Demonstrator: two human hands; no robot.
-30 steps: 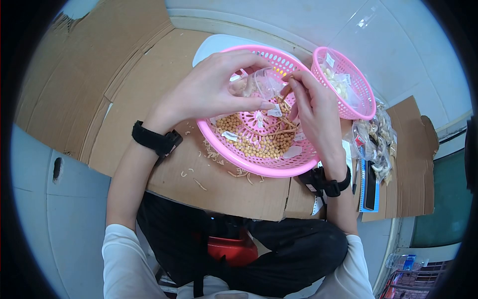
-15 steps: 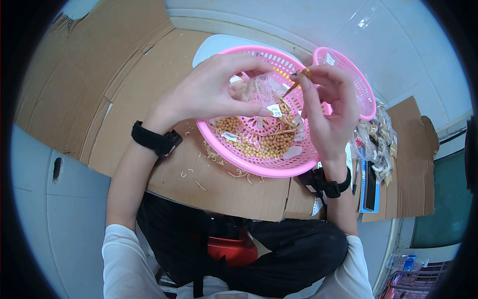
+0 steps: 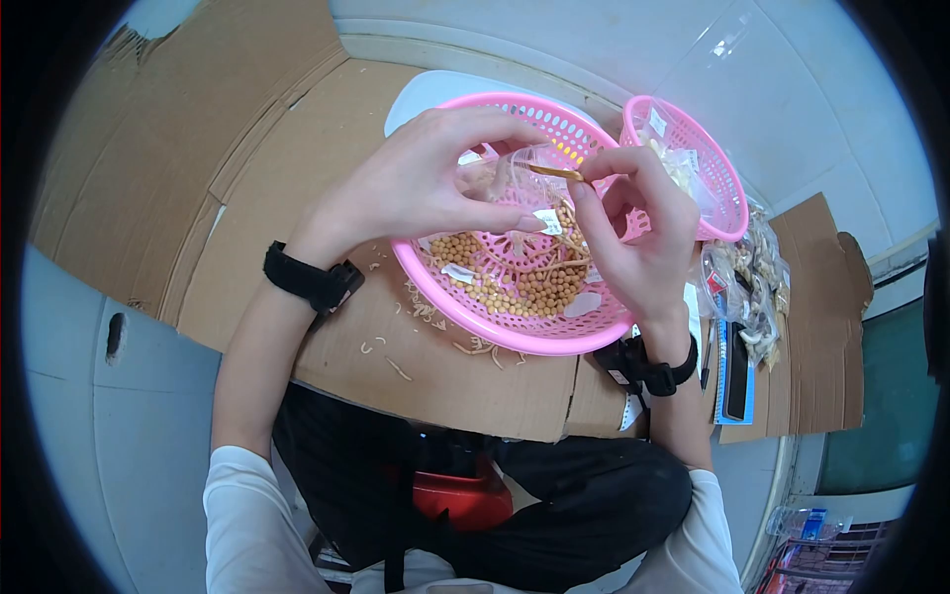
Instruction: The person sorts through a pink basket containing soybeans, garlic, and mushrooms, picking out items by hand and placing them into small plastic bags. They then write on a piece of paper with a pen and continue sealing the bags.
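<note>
My left hand is curled round a small clear plastic bag, holding its mouth towards the right. A small white label shows below the bag, by my left fingertips. Pinched between thumb and fingers of my right hand is a slim yellow-brown strip, its far end at the bag's mouth. Both hands are over a large pink plastic basket. Round tan beans lie in it, along with long thin stalks and white paper pieces.
A smaller pink basket with bagged white pieces stands at the back right. Several filled clear bags lie beside a black phone on a blue notebook. Pale scraps are scattered on the cardboard.
My right hand has turned and brought the strip from a slanted hold to nearly level, its end now at the bag's mouth. The left hand has stayed nearly still.
</note>
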